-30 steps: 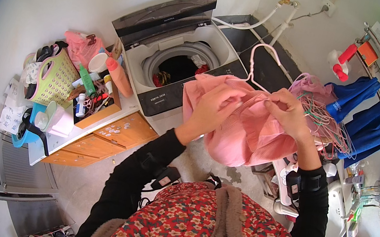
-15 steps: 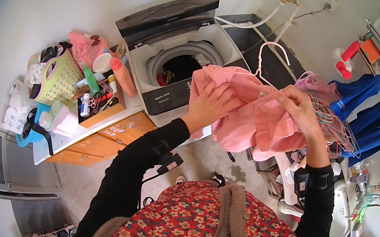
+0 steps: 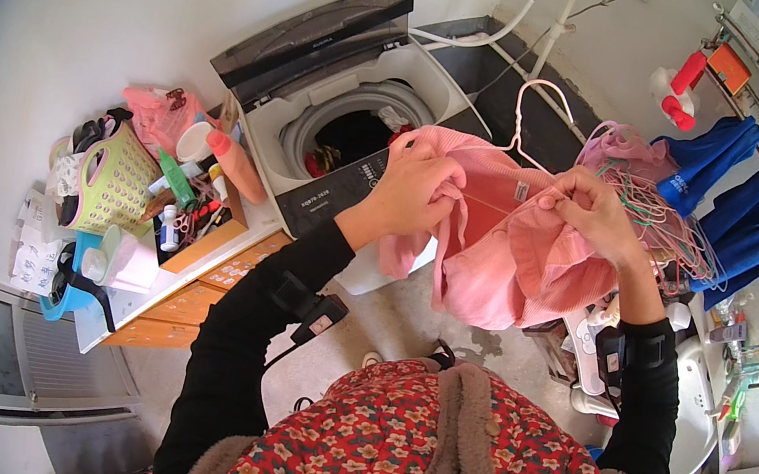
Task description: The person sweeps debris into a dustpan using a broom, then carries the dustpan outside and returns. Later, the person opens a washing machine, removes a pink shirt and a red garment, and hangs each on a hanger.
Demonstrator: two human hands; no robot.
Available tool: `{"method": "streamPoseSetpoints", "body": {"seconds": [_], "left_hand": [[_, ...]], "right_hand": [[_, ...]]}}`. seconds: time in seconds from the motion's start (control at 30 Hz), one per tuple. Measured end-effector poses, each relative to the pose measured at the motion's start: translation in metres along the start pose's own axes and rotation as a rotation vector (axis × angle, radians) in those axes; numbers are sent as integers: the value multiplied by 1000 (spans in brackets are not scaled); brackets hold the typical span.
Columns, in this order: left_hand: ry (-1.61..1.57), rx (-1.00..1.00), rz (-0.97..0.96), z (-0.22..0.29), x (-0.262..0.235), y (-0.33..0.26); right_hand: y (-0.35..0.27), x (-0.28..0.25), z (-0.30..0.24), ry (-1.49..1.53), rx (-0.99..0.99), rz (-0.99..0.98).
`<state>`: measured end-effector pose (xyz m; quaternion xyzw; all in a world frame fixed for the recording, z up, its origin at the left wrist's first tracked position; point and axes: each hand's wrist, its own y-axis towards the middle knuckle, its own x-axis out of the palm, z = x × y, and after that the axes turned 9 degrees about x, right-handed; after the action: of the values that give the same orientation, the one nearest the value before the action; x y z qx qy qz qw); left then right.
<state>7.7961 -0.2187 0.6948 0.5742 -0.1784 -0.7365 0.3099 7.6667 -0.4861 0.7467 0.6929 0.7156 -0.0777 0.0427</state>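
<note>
A pink ribbed garment (image 3: 483,281) hangs in front of me on a light pink hanger (image 3: 518,124), whose hook points up. My left hand (image 3: 419,188) is closed on the garment's left front edge, with the fingers curled into the cloth. On the other side, my right hand (image 3: 592,214) pinches the opposite edge near the collar. Between the hands the front gapes, and a small white label shows inside the neck. The ends of the hanger are hidden inside the cloth.
Behind the garment stands a top-loading washing machine (image 3: 359,122), lid up, with clothes in its drum. A cluttered wooden cabinet (image 3: 207,293) with a green basket (image 3: 115,180) is at left. Many hangers (image 3: 662,221) and blue cloths (image 3: 750,236) hang at right, above a white sink (image 3: 693,414).
My left hand has gone from lying spread on the cloth to gripping its left edge. The garment's front now gapes wider. My right hand keeps its pinch.
</note>
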Motion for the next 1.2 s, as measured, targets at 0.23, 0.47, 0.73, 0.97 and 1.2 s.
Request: {"method": "streamPoseSetpoints", "body": {"seconds": [0.23,0.47,0.73,0.97,1.2], "left_hand": [[-93,120,-158,11,-16,14],[-317,170,90,24,-11,36],[-787,-282,7,20,-14,35],[-627,-246,-92,23,-15,38],[-257,93,194,38,-6,41]], "right_hand": [[4,9,9,-22,49,18],[13,21,21,37,49,13],[12,27,9,111,67,-5],[13,35,0,122,72,-11],[15,48,-5,148,85,57]]}}
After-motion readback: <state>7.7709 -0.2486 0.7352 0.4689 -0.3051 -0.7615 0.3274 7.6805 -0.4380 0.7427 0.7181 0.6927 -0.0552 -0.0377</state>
